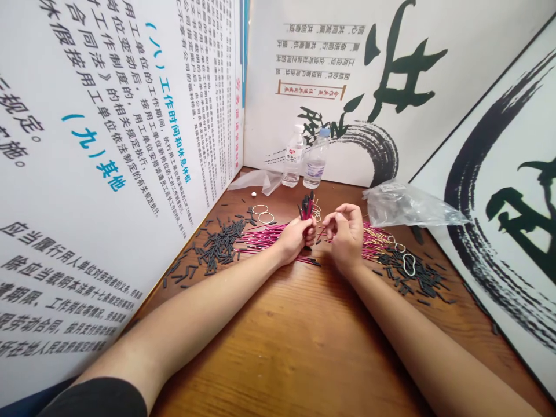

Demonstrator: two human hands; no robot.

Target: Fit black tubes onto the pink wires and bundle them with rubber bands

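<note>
My left hand point(299, 236) is wrapped round an upright bundle of thin magenta sticks point(307, 211) with black tips at the top. Close by on its right, my right hand point(346, 234) is raised with thumb and fingers pinched together; a thin reddish line shows at the fingertips, too small to make out. Loose magenta sticks point(260, 237) lie under and beside the left hand. More sticks, some with pale ends point(376, 240), spread out behind the right hand.
Small black tubes point(223, 243) are heaped at the left, with another heap of black tubes point(419, 275) at the right. Rubber bands point(266, 218) lie on the wooden table point(278, 347). Two water bottles point(293, 156) and a clear plastic bag point(408, 204) stand before the printed panels point(321, 35).
</note>
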